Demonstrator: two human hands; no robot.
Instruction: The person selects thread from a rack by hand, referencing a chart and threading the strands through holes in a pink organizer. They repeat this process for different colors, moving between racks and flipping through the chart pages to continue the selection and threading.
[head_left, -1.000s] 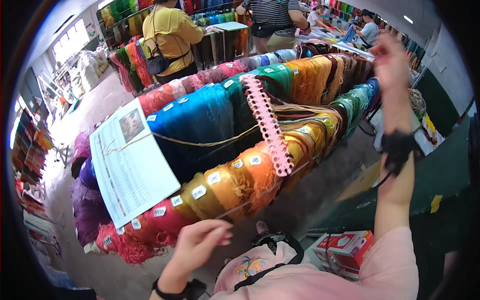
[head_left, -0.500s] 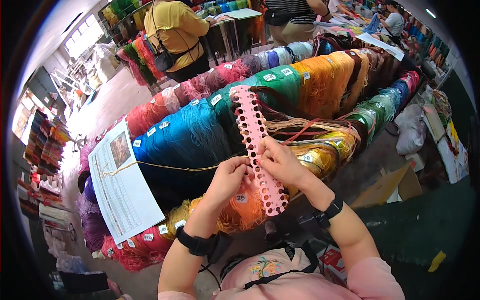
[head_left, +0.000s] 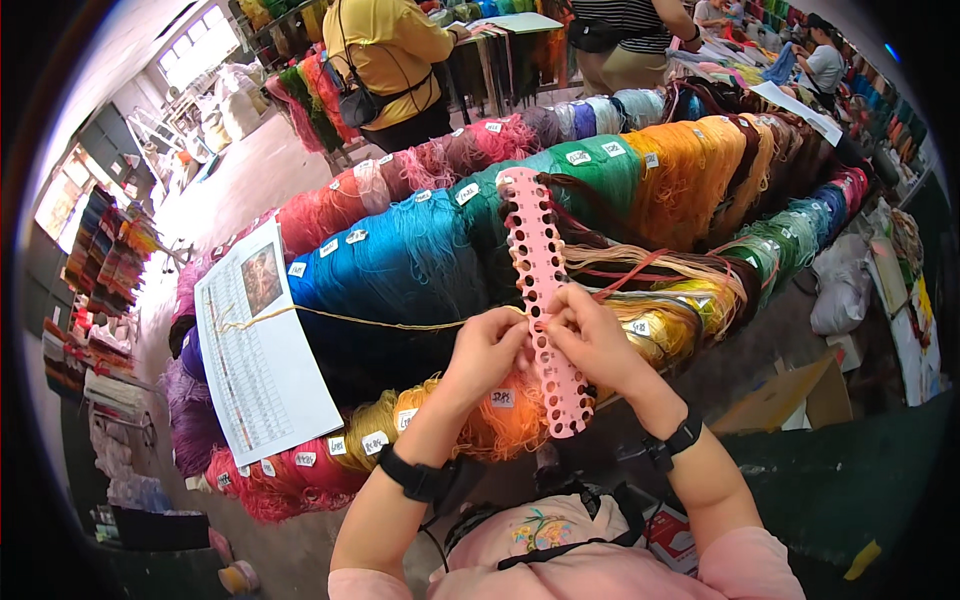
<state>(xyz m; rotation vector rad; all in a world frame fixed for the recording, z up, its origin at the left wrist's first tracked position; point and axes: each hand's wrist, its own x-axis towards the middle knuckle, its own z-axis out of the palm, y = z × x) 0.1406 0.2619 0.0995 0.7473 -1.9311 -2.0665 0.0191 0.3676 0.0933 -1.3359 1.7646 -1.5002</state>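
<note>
A long pink thread card (head_left: 533, 255) with round holes along both edges slants in front of me, over the racks of yarn. My left hand (head_left: 492, 348) is closed at its left edge, fingertips pinching a tan thread (head_left: 385, 324). That thread runs left across a printed sheet (head_left: 262, 355). My right hand (head_left: 590, 338) is closed in a pinch on the card's middle, close to the left fingertips; what else it grips is hidden. Several strands (head_left: 640, 262) in cream, red and dark brown hang from the card's right side.
Rows of labelled yarn hanks surround the card: blue (head_left: 395, 260), orange (head_left: 685, 175) and others. An open cardboard box (head_left: 800, 395) and a white plastic bag (head_left: 840, 285) lie to the right. Beyond the racks stands a person in a yellow top (head_left: 395, 60), with others farther back.
The whole view has shifted, so the scene sits farther right. My right fingers have come slightly down the card, nearer the left fingertips. The left hand still pinches the thread.
</note>
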